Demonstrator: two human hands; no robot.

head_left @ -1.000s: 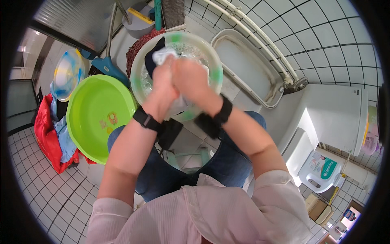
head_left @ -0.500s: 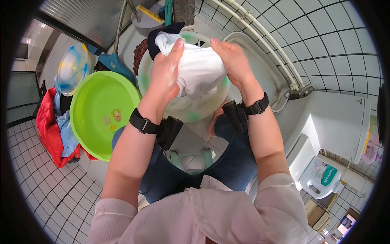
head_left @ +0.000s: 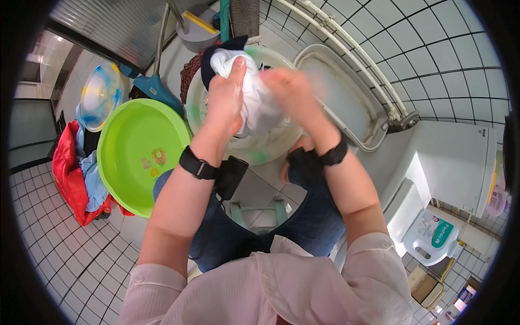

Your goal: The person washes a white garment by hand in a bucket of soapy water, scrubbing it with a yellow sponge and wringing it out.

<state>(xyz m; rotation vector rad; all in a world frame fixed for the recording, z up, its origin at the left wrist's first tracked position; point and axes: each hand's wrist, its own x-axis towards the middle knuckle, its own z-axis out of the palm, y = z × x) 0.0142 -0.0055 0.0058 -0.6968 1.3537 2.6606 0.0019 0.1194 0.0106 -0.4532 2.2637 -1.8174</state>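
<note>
Tiled wall (head_left: 428, 54), white cloth (head_left: 255, 97) slanting lengthwise away leftward, left grip (head_left: 225, 103) clutching it, right grip (head_left: 292, 95) unclear

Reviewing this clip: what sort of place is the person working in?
Probably a bathroom or washing area. The wall is white tile with dark grout lines, a pale tub sits below white cloth, and a lime-green basin stands beside it.
</note>
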